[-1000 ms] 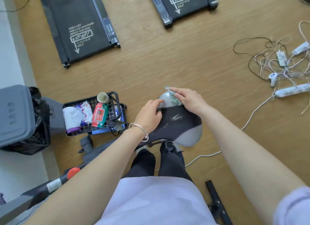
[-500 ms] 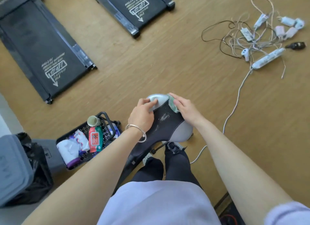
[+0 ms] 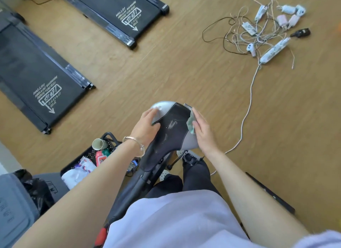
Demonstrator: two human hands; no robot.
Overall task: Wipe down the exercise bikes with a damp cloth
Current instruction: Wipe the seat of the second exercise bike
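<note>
The exercise bike's saddle (image 3: 171, 129) is black with grey sides and pale smears on top, at the centre of the head view. My left hand (image 3: 146, 125) rests on its left side, fingers over the grey rear corner. My right hand (image 3: 202, 131) presses a green cloth (image 3: 191, 122) flat against the saddle's right edge with straight fingers. The black seat post (image 3: 136, 185) runs down toward my legs.
A black basket (image 3: 108, 137) with wipes, a paper cup and packets sits at the left on the wooden floor. Two black treadmills (image 3: 36, 68) lie beyond. A tangle of cables and power strips (image 3: 265, 35) lies far right. A grey bin (image 3: 13, 207) stands at lower left.
My right hand with the cloth has slid from the saddle's rear corner to its right edge. My left hand has stayed on the left side. The view has swung.
</note>
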